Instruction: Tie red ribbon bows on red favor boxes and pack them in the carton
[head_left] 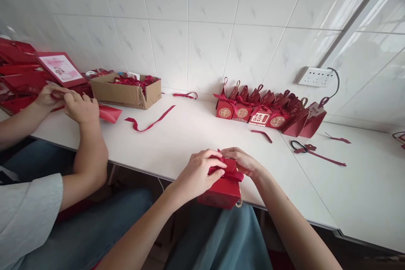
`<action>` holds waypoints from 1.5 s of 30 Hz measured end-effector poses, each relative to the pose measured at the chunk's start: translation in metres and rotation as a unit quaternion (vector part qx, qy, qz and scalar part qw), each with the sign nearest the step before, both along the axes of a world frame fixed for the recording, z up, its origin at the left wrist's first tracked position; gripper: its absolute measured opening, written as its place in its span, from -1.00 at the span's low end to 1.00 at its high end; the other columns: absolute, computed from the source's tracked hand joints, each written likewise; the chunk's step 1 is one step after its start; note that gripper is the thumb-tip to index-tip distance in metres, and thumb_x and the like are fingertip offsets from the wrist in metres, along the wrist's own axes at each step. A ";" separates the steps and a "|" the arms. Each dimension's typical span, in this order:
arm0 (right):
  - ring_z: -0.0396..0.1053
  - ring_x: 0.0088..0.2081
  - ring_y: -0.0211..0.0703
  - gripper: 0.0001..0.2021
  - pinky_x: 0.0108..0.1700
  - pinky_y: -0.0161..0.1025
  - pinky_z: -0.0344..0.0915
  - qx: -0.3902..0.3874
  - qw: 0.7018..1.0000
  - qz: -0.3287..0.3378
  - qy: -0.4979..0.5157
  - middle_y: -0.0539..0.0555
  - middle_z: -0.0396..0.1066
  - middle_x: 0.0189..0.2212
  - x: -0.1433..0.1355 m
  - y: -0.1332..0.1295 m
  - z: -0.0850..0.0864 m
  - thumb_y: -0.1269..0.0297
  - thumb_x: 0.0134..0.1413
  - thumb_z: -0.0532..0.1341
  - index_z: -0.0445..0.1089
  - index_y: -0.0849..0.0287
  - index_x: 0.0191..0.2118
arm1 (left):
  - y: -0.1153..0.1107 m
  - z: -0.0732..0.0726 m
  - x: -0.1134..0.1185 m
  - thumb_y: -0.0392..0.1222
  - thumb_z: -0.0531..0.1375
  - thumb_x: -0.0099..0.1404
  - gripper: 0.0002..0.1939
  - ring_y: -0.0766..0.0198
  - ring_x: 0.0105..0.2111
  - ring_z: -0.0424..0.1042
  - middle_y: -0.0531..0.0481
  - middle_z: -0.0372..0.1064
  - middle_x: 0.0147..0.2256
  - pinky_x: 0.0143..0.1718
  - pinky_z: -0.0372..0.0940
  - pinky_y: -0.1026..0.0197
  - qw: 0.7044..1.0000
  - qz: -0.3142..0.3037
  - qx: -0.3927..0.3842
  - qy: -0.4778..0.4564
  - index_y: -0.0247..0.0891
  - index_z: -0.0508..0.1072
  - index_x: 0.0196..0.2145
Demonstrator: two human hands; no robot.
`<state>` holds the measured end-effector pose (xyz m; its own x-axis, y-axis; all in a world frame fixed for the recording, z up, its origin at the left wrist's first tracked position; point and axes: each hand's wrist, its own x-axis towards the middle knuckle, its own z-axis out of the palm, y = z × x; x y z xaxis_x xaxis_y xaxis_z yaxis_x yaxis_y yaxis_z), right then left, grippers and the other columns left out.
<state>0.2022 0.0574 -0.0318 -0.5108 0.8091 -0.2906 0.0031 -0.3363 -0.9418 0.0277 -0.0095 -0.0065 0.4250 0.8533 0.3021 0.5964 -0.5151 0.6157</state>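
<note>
A small red gift box (220, 194) stands at the table's front edge before me, with a gold twisted cord (239, 199) hanging at its right side. Across its top runs a red ribbon (234, 174). My left hand (200, 172) reaches over from the left, its fingers closed on the ribbon near the top of the box. From behind and to the right, my right hand (242, 161) is curled around the top of the same box; its fingertips are partly hidden.
Finished-looking red boxes (253, 112) stand in a row by the wall. A cardboard box (126, 91) holds red ribbons. Loose ribbon (150, 124) and a black hair tie (298, 147) lie on the white table (177, 143). At left, a co-worker's hands (79, 107) handle red material.
</note>
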 end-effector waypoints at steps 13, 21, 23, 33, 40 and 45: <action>0.02 -0.66 -0.41 -0.56 -0.60 -0.37 -0.02 0.139 0.969 0.101 -0.176 -0.11 0.13 -0.78 -0.018 0.020 0.027 -0.02 -0.13 0.30 0.30 0.23 -0.72 | 0.000 -0.001 0.001 -0.26 0.15 0.27 -0.83 0.16 -0.02 0.37 0.02 0.39 -0.04 0.06 0.23 0.02 1.000 0.002 0.017 0.002 -0.11 0.52 -0.23; 0.20 -0.65 -0.31 -0.68 -0.64 -0.34 0.08 0.043 0.979 0.101 -0.169 0.01 0.34 -0.70 -0.019 0.023 0.015 0.06 -0.14 0.28 0.41 0.24 -0.61 | 0.001 0.002 0.003 -0.24 0.14 0.28 -0.84 0.16 0.01 0.34 0.03 0.38 -0.02 0.09 0.18 0.02 1.000 -0.011 0.003 0.017 -0.14 0.51 -0.23; 0.19 -0.67 -0.32 -0.80 -0.65 -0.35 0.07 0.035 0.981 0.111 -0.157 -0.02 0.32 -0.72 -0.019 0.024 0.011 0.21 -0.22 0.30 0.40 0.23 -0.63 | 0.001 0.003 0.003 -0.24 0.14 0.28 -0.85 0.16 0.01 0.34 0.03 0.37 -0.01 0.09 0.16 0.02 1.000 -0.013 -0.008 0.017 -0.15 0.51 -0.23; 0.17 -0.66 -0.35 -0.85 -0.61 -0.34 0.04 0.028 0.995 0.014 -0.094 -0.08 0.25 -0.73 -0.016 0.012 0.013 0.27 -0.24 0.24 0.32 0.21 -0.65 | 0.001 0.002 0.004 -0.27 0.13 0.28 -0.85 0.17 0.01 0.34 -0.01 0.38 -0.02 0.09 0.16 0.04 1.000 -0.018 -0.012 -0.004 -0.19 0.51 -0.24; 0.11 -0.63 -0.39 -0.70 -0.55 -0.36 0.04 0.059 0.994 -0.059 -0.069 -0.11 0.18 -0.71 -0.012 0.007 0.008 0.11 -0.16 0.26 0.26 0.23 -0.63 | -0.002 0.000 0.003 -0.25 0.15 0.25 -0.84 0.15 -0.02 0.36 0.06 0.40 -0.02 0.09 0.19 0.04 1.000 0.011 -0.013 -0.019 -0.15 0.53 -0.25; 0.27 -0.50 -0.32 -0.64 -0.41 -0.32 0.20 0.047 0.998 -0.031 -0.022 -0.05 0.34 -0.54 -0.006 0.003 0.009 -0.02 -0.07 0.27 0.34 0.23 -0.41 | -0.003 0.003 0.002 -0.23 0.17 0.22 -0.83 0.12 -0.03 0.37 0.10 0.41 -0.03 0.11 0.19 0.05 0.999 0.020 -0.036 -0.025 -0.11 0.55 -0.28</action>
<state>0.1958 0.0608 -0.0230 -0.4470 0.8636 -0.2333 0.0276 -0.2473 -0.9685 0.0299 -0.0125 -0.0038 0.3749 0.8900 0.2595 0.5830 -0.4440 0.6805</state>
